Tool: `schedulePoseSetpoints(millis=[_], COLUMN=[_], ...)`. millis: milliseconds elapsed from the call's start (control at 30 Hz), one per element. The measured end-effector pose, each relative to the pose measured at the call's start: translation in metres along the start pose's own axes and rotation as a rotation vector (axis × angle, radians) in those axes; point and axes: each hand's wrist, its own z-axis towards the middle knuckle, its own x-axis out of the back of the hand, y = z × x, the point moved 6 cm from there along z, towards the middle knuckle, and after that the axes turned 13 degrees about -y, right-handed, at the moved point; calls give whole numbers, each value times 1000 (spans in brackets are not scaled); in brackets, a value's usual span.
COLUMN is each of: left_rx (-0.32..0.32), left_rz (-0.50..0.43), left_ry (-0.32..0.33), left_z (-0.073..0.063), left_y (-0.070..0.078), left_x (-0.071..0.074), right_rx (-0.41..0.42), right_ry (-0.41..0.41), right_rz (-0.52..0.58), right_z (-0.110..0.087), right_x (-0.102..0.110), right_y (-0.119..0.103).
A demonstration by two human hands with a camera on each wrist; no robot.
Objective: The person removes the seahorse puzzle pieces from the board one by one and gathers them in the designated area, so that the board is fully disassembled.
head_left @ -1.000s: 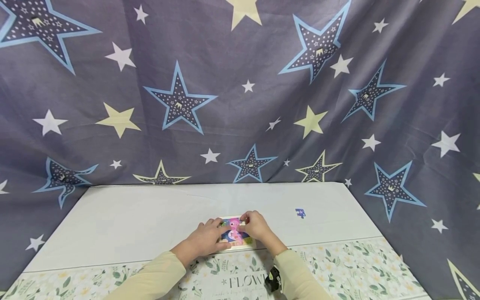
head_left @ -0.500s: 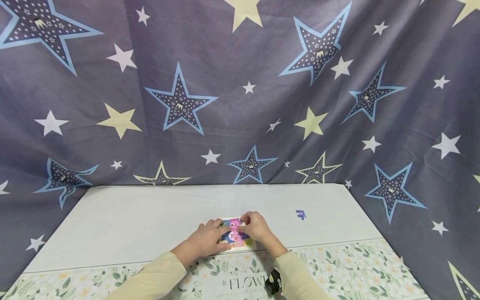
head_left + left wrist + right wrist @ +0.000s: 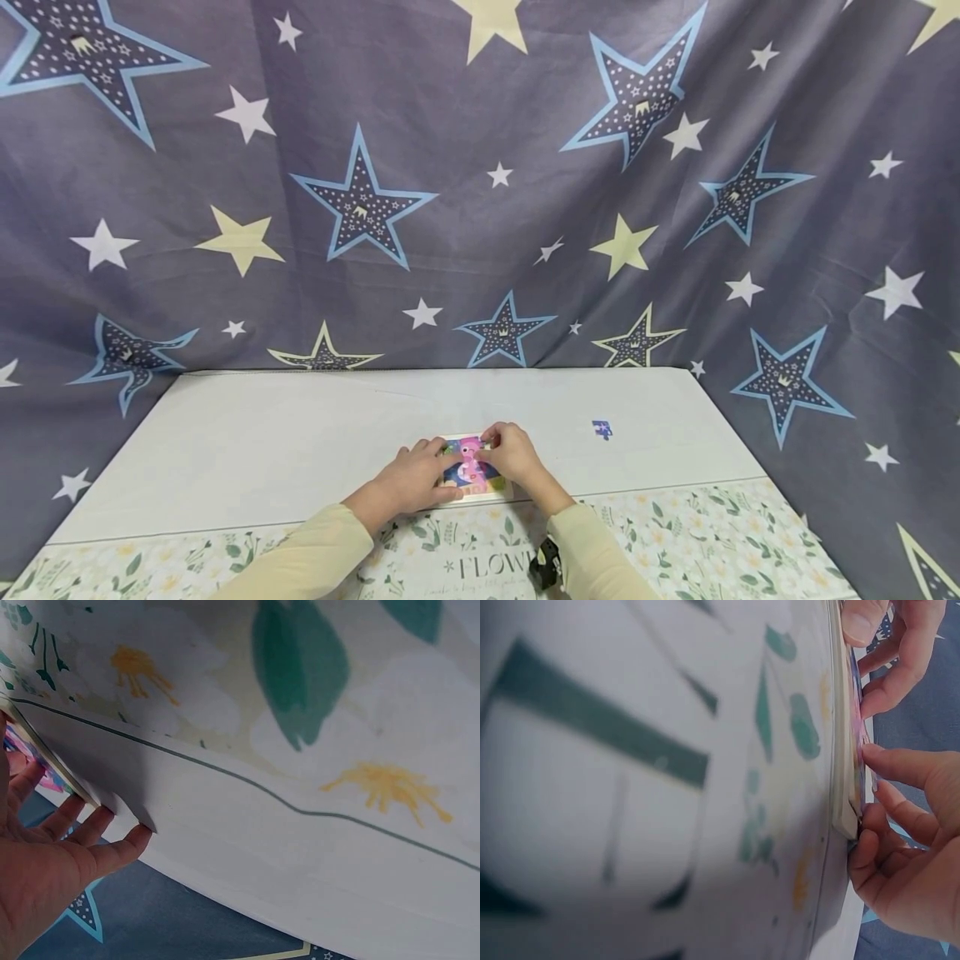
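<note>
- the star-printed fabric is the biggest thing, hanging behind the desk and down its sides; it plays no part in the work.
- the desk comes next, white over its far part, with a floral band along the near side.
- the left hand lies over the left side of the puzzle, fingers relaxed and spread rather than clenched, some on the picture and some at its edge. it seems to be steadying things.
- the right hand is at the upper right corner, thumb and index finger bent toward each other, the other fingers tucked by the edge. whether a piece is pinched between the tips, i cannot tell.
- the puzzle lies flat on the white part of the desk, close to the floral band and between the hands, a pink figure in a pale frame. it looks mostly filled where fingers leave it visible, so the step in hand is probably seating or adjusting a piece at that corner. the next move calls for lining up the edges and pressing down while the left side stays braced.
- the loose piece, purple with a pale star, sits to the right, well apart and untouched; it would need picking up and turning to match its gap.
</note>
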Motion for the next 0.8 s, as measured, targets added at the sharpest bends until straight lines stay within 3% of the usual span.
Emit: schedulePoseSetpoints(millis=[233, 400, 800], left_rx=[-9, -1, 1], left_rz=[3, 1, 16], left_ry=[5, 4, 3], left_z=[0, 0, 0], left_y=[1, 0, 1], left_x=[0, 0, 0], right_rx=[47, 12, 19], right_ry=[16, 3, -5], right_rz=[-8, 8, -10], right_z=[-3, 2, 2], right_x=[2, 0, -1], right_y=[-3, 0, -1])
